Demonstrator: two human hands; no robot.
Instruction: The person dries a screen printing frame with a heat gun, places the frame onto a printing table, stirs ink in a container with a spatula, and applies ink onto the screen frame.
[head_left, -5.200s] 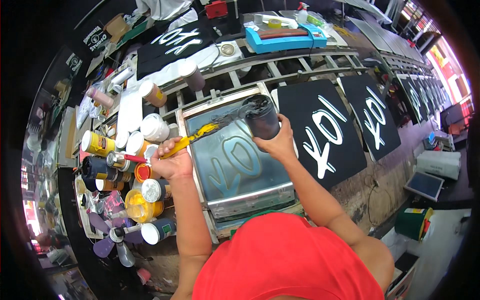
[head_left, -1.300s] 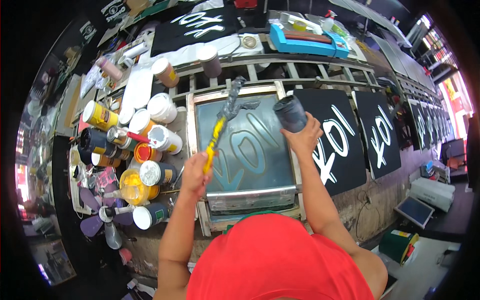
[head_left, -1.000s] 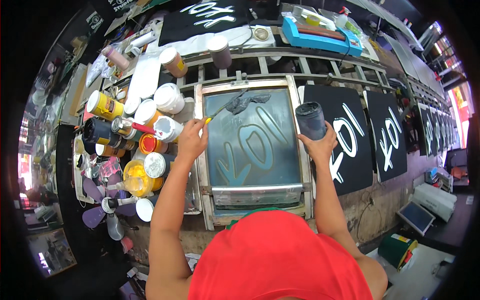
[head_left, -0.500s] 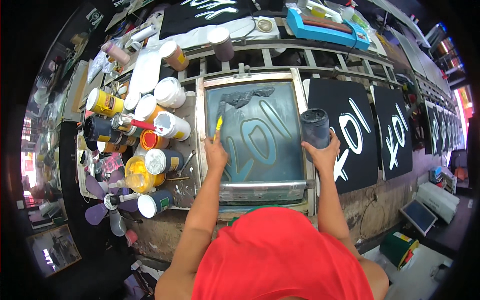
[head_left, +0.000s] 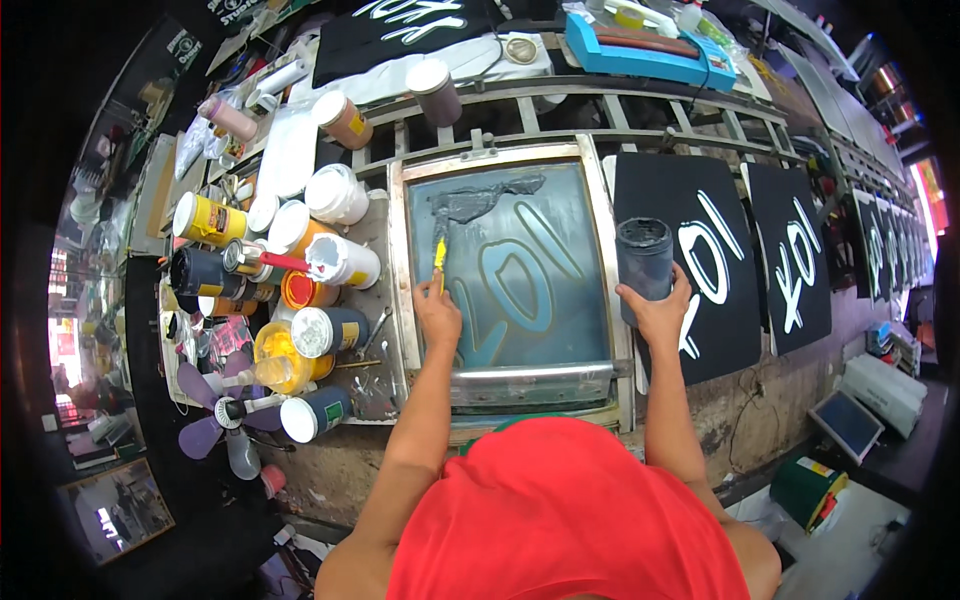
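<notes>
My left hand [head_left: 437,312] is closed round the handle of a yellow-handled spatula [head_left: 440,252], its blade dark with ink. The blade end rests at the left end of a thick black ink smear [head_left: 490,200] along the far part of a screen-printing frame [head_left: 397,240]. Large outlined letters show in the blue-grey mesh [head_left: 585,325]. My right hand [head_left: 660,310] grips a dark, open ink jar [head_left: 645,262], held upright just right of the frame. Across the near end of the screen lies a metallic bar [head_left: 530,384], perhaps a squeegee.
Several ink tubs [head_left: 340,260] crowd the left, beside a purple-bladed fan [head_left: 230,410]. Black printed panels [head_left: 690,270] with white lettering line the right. Metal rails [head_left: 560,110] run behind the screen, with a blue machine [head_left: 650,55] beyond.
The jar in my right hand has shifted slightly right, away from the frame's edge. My left hand has drawn slightly nearer with the spatula. The black ink looks more spread at its left end.
</notes>
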